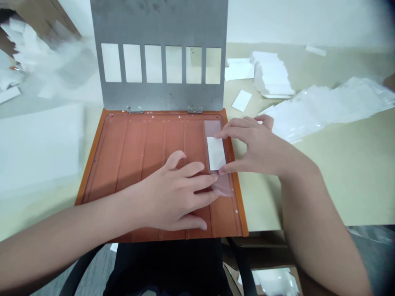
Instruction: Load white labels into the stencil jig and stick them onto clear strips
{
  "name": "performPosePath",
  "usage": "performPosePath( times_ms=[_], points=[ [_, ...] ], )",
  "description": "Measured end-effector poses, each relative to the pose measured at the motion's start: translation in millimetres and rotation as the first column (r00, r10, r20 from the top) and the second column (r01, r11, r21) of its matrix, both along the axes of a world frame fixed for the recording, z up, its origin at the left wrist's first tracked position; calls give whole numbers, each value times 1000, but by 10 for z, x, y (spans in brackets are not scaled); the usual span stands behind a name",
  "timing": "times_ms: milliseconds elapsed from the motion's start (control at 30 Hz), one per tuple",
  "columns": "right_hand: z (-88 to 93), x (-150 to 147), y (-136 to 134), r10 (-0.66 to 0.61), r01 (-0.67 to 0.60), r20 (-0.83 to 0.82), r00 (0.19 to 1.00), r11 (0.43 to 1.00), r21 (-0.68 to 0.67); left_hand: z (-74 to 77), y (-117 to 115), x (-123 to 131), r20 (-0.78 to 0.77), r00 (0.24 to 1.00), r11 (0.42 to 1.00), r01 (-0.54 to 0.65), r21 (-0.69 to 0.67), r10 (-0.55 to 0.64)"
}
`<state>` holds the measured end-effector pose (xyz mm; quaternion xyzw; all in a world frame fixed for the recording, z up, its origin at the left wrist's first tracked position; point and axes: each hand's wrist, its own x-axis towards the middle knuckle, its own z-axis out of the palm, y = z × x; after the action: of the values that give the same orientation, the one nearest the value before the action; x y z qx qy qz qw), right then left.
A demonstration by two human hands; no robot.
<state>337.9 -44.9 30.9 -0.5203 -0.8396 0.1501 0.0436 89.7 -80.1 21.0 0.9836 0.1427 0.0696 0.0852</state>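
A brick-red tray with shallow lanes (132, 160) lies at the table edge. In its rightmost lane is a strip of clear plastic film (212, 128), and a small white card (216, 153) rests over its middle. My right hand (257, 144) spans the card, a finger at its far end and the thumb at its near end. My left hand (182, 195) reaches across the tray with fingers spread, its fingertips touching the lower part of the film. Hinged to the tray, a grey metal lid with a row of rectangular windows (160, 96) stands raised behind it.
Stacked white cards (273, 76) and one loose white card (242, 100) lie right of the lid. Clear plastic sleeves (327, 105) spread farther right. A white sheet stack (40, 148) is at left. Below the table, a box (293, 273) holds plastic-like material.
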Motion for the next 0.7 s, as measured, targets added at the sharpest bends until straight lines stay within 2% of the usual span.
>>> performPosePath(
  times_ms=[700],
  points=[
    [-9,9,1,-5,5,1,1000,1000,2,-14,5,-9,7,1000,1000,10,7,-10]
  ],
)
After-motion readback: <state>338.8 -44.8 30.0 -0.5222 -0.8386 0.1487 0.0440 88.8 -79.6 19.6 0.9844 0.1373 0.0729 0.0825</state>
